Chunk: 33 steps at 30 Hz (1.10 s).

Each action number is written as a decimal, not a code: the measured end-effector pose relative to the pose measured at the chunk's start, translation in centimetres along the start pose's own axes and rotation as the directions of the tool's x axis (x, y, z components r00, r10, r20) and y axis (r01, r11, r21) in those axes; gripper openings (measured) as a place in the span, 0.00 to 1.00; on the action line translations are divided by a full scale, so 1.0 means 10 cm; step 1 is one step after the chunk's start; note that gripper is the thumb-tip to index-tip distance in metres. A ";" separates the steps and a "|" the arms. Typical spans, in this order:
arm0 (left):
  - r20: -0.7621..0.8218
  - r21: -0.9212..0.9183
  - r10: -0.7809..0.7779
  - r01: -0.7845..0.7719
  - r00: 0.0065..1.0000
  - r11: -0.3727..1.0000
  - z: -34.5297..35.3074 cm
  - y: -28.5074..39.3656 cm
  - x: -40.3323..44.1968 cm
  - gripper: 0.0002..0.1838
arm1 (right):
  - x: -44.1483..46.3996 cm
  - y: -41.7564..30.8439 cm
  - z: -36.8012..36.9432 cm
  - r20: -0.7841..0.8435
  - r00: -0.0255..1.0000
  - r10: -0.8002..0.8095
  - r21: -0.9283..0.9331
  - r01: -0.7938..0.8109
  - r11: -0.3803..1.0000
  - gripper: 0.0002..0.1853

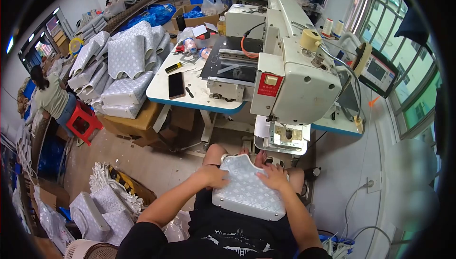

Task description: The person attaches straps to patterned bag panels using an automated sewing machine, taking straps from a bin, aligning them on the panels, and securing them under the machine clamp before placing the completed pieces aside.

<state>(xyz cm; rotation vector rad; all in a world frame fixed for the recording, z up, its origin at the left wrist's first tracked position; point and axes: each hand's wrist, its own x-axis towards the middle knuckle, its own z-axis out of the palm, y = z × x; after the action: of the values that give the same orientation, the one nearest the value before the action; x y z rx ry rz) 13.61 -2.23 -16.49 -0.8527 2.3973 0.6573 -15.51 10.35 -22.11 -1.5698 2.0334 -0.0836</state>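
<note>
Left hand [273, 176] and right hand [214, 176] resting apart on patterned bag panel [251, 185], fingers loosely spread, not gripping; panel lying across lap, below industrial sewing machine [301, 83].

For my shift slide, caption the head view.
Both hands on a patterned bag in the lap, before a sewing machine; more bags piled left.

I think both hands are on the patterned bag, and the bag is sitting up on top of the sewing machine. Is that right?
Not quite: the head view shows the patterned bag on the person's lap, not up on the sewing machine. The left hand and right hand are both on it.
</note>
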 end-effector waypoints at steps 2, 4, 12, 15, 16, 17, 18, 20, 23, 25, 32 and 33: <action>-0.046 0.094 0.036 -0.032 0.998 0.995 -0.27 0.06 -0.01 0.33 | 0.01 0.01 -0.11 -0.024 1.000 -0.010 0.022 0.011 1.000 0.37; -0.139 0.275 0.062 -0.021 0.988 0.961 -0.61 0.25 0.09 0.37 | -0.02 0.03 -0.28 -0.044 0.996 -0.074 0.110 0.078 0.991 0.39; -0.071 0.130 0.372 -0.361 0.926 0.924 -0.17 0.46 1.38 0.45 | -0.34 0.12 0.23 -0.032 0.976 -0.217 0.116 0.219 0.969 0.38; 0.385 0.088 0.249 -0.304 0.889 0.949 0.10 0.61 1.34 0.47 | -0.60 0.03 0.20 0.065 0.971 -0.229 0.196 0.212 0.957 0.37; 0.391 0.097 0.249 -0.308 0.886 0.946 0.16 0.62 1.29 0.47 | -0.73 -0.05 0.14 0.135 0.965 -0.224 0.207 0.194 0.959 0.36; 0.413 0.055 0.234 -0.281 0.880 0.958 0.24 0.61 1.24 0.47 | -0.81 -0.08 0.12 0.211 0.952 -0.222 0.212 0.177 0.961 0.35; 0.431 0.016 0.219 -0.250 0.875 0.968 0.30 0.62 1.20 0.47 | -0.82 -0.05 0.16 0.207 0.953 -0.223 0.212 0.179 0.961 0.35; 0.418 0.015 0.253 -0.285 0.873 0.958 0.55 0.50 1.52 0.47 | -0.78 0.04 0.28 0.095 0.952 -0.291 0.307 0.250 0.918 0.31; 0.403 -0.010 0.326 -0.352 0.855 0.936 0.45 0.58 1.72 0.47 | -0.81 0.06 0.12 -0.049 0.944 -0.327 0.398 0.319 0.860 0.27; 0.317 0.279 0.200 -0.292 0.927 0.915 0.00 0.84 1.65 0.49 | -1.04 -0.01 -0.01 -0.212 0.926 -0.312 0.501 0.377 0.779 0.22; -0.114 0.034 0.267 -0.265 0.957 0.964 -0.19 0.66 1.75 0.47 | -1.90 0.19 -0.50 -0.222 0.971 -0.092 0.604 0.211 0.768 0.19; -0.115 0.171 0.223 -0.202 0.968 0.964 -0.07 0.60 1.72 0.47 | -1.97 0.28 -0.45 -0.208 0.978 -0.036 0.638 0.163 0.752 0.19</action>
<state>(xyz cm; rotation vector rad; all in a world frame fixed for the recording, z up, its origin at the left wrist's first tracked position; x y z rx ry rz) -2.23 -5.94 -24.61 -0.5936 2.6464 0.4940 -17.03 27.87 -11.72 -1.2311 1.7514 -0.9171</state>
